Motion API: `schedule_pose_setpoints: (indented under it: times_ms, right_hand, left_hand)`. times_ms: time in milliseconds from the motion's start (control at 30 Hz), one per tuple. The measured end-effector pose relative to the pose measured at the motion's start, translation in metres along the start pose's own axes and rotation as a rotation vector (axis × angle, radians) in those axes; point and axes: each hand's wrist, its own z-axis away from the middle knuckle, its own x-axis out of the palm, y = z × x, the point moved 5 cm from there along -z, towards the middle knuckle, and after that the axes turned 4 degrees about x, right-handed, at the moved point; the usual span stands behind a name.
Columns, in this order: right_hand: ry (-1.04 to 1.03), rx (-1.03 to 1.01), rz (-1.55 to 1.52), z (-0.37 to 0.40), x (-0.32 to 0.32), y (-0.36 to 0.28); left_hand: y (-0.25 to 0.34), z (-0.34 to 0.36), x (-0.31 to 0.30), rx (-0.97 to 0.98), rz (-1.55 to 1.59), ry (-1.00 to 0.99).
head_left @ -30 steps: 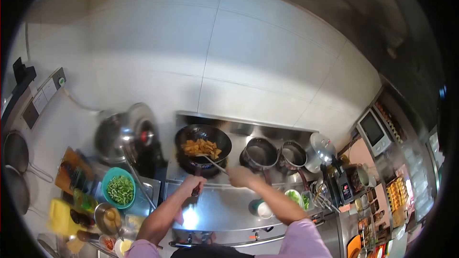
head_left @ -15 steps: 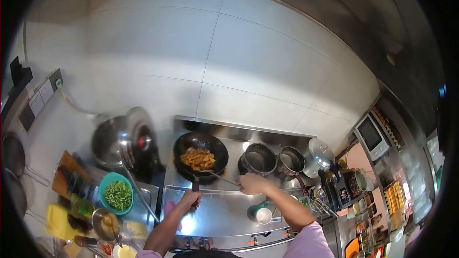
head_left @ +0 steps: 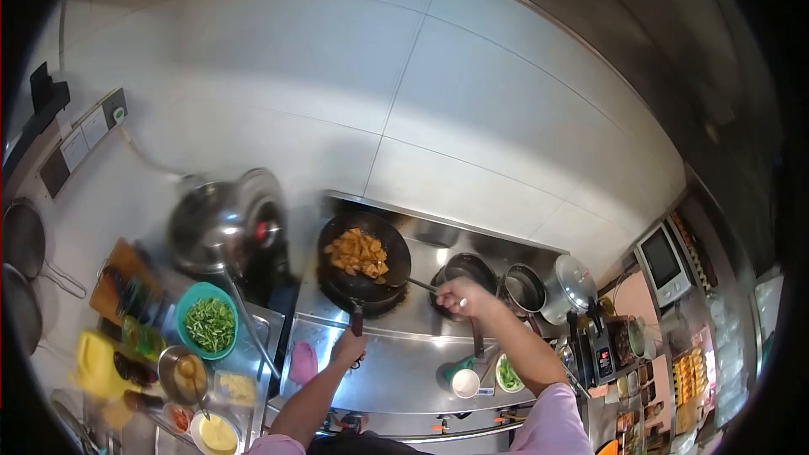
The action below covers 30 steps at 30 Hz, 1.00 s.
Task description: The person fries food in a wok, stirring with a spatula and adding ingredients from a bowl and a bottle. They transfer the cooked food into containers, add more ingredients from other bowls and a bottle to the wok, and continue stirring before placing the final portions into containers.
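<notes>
My left hand (head_left: 348,347) is closed around the dark handle of a black wok (head_left: 347,290). The wok sits tilted over its burner, with part of the dark burner ring showing below its near right rim. Browned, sauce-coated food pieces (head_left: 358,253) are bunched toward the far side. In my right hand (head_left: 463,297) is the thin shaft of a metal cooking utensil (head_left: 421,286); its other end reaches over the wok's right rim, and its head is hard to make out beside the food.
Two pots, a larger one (head_left: 472,268) and a smaller one (head_left: 524,288), stand right of the wok. A white cup (head_left: 464,383) is on the front ledge, near a pink cloth (head_left: 303,362). Left are a teal bowl (head_left: 182,324) of chopped greens and a steel bowl (head_left: 168,371).
The wok has tipped and shifted on the burner, and the food has moved to its far side. My right hand has turned on the utensil. The whole view has shifted slightly.
</notes>
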Motion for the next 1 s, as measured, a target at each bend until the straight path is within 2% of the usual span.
schedule_pose_setpoints:
  times_ms: [33,67,167,200,300,333,433,467,500,533,567,600,633,700,767,833,933,1000]
  right_hand:
    - [-0.064,0.081,-0.076,-0.014,-0.009,-0.003]
    - [-0.020,0.092,-0.122,-0.015,-0.007,-0.008]
    - [-0.214,0.173,-0.509,-0.076,-0.013,-0.013]
    - [-0.239,0.120,-0.502,-0.090,-0.012,-0.020]
    - [-0.107,-0.233,-0.083,-0.087,0.022,-0.045]
    - [-0.128,-0.314,0.067,-0.092,0.028,-0.052]
    - [0.099,-0.438,0.739,-0.070,0.067,-0.056]
    - [0.204,-0.460,1.175,-0.067,0.080,-0.054]
    - [0.311,-0.642,1.438,-0.064,0.085,-0.044]
    - [0.406,-0.842,1.695,-0.062,0.094,-0.031]
    - [0.369,-0.708,1.629,-0.011,0.120,-0.025]
    - [0.413,-0.759,1.680,-0.026,0.097,-0.006]
    - [0.449,-0.581,1.712,-0.007,0.098,0.002]
    - [0.438,-0.609,1.712,0.031,0.092,0.019]
    - [0.451,-0.642,1.653,0.052,0.088,0.032]
    - [0.451,-0.663,1.565,0.064,0.087,0.043]
    - [0.458,-0.696,1.491,0.063,0.081,0.058]
    - [0.439,-0.731,1.365,0.068,0.082,0.062]
  left_hand:
    - [0.002,0.001,-0.001,0.018,-0.013,-0.006]
    - [0.006,0.006,-0.003,0.034,-0.026,-0.010]
    - [0.014,0.019,-0.011,0.059,-0.029,-0.039]
    - [0.016,0.018,-0.015,0.065,-0.035,-0.041]
    - [0.006,0.011,-0.031,0.035,-0.064,-0.063]
    - [0.003,0.006,-0.036,0.045,-0.104,-0.066]
    - [0.010,0.015,-0.050,0.055,-0.112,-0.054]
    - [0.021,0.030,-0.057,0.054,-0.089,-0.016]
    - [0.022,0.041,-0.068,0.049,-0.064,0.030]
    - [-0.015,0.020,-0.082,0.269,-0.237,0.193]
    - [0.003,0.049,-0.103,0.245,-0.219,0.192]
    - [0.003,0.068,-0.132,0.284,-0.261,0.331]
    - [0.004,0.080,-0.160,0.330,-0.308,0.465]
    - [0.000,0.095,-0.224,0.374,-0.271,0.670]
    - [0.004,0.093,-0.288,0.435,-0.529,0.893]
    - [-0.010,0.077,-0.339,0.241,-0.716,0.938]
    - [-0.025,0.062,-0.380,-0.134,-0.866,0.986]
    - [-0.033,0.061,-0.386,-0.230,-0.782,0.930]
